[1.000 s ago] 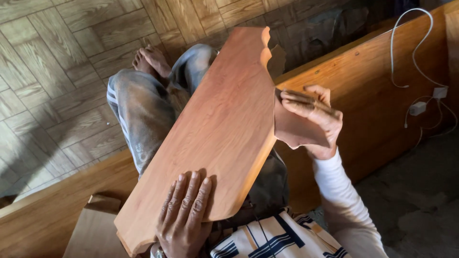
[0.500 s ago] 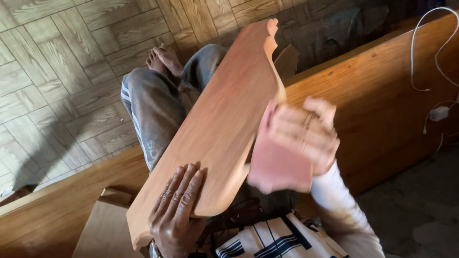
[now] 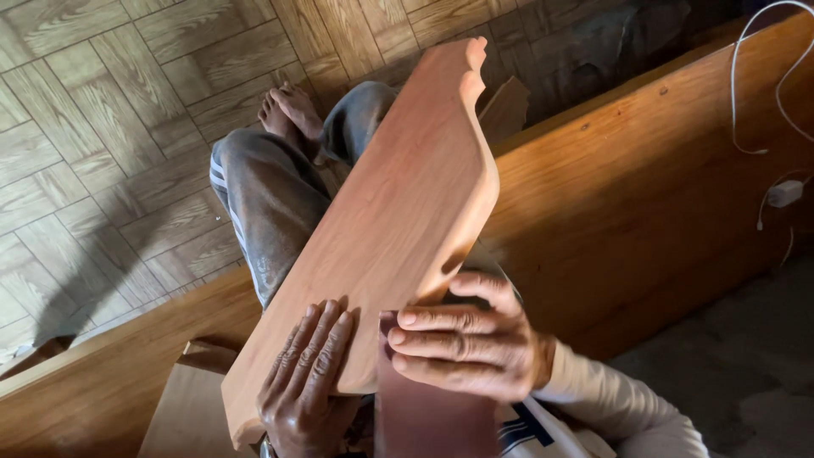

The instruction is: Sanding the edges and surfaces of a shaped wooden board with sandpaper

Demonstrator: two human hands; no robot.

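Observation:
A long reddish-brown wooden board (image 3: 398, 203) with a scalloped right edge lies tilted across my lap. My left hand (image 3: 307, 382) lies flat on its near end, fingers together, pressing it down. My right hand (image 3: 462, 343) holds a sheet of reddish sandpaper (image 3: 432, 416) against the board's near right edge, fingers stretched over the sheet. The sheet's lower part hangs toward my chest.
A long varnished wooden panel (image 3: 644, 195) runs diagonally under and behind the board. My bare feet (image 3: 288, 110) rest on a parquet floor (image 3: 102, 127). A white cable with a plug (image 3: 784, 193) lies on the panel at right. A cardboard piece (image 3: 182, 416) sits lower left.
My right hand has swept with the sandpaper from the board's mid right edge down to its near edge. The left hand has stayed on the board's near end.

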